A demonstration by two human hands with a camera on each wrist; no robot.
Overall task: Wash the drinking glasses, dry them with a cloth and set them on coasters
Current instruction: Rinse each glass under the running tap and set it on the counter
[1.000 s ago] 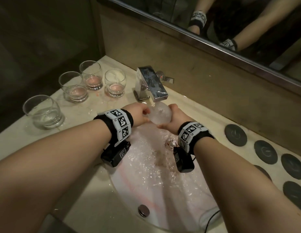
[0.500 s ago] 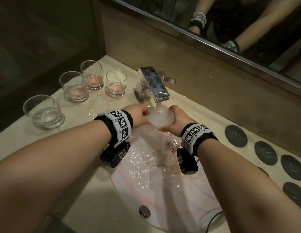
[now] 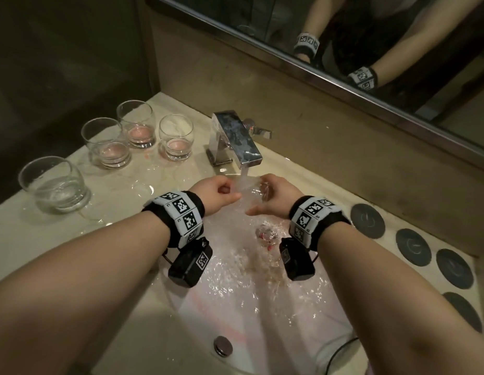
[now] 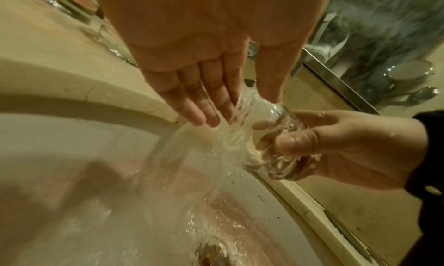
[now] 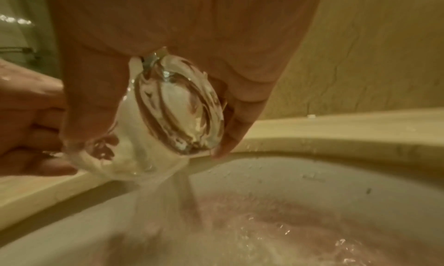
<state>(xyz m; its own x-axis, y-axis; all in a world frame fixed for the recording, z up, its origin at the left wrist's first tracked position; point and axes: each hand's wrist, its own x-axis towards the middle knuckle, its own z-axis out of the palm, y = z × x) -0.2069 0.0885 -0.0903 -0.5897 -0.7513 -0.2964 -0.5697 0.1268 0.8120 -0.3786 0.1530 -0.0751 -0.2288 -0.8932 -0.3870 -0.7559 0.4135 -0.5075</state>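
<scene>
A clear drinking glass (image 3: 251, 190) lies tilted on its side under the running stream of the chrome faucet (image 3: 235, 136). My right hand (image 3: 273, 196) grips its thick base, thumb over the wall (image 4: 295, 141), fingers round the bottom (image 5: 230, 137). My left hand (image 3: 216, 193) is at the glass's mouth, fingers (image 4: 199, 103) straight in the water spilling out. Four more glasses stand on the counter to the left: three with pink dregs (image 3: 108, 147) (image 3: 136, 125) (image 3: 177, 142) and one holding clear water (image 3: 55, 185).
Water with a pink tinge runs down the white sink (image 3: 262, 307) to the drain (image 3: 266, 234). Several dark round coasters (image 3: 368, 220) line the counter on the right. A mirror (image 3: 343, 36) hangs above the back wall. No cloth is in view.
The glass has stayed under the stream between both hands. My hands have shifted slightly around it and more water now pours out of its mouth.
</scene>
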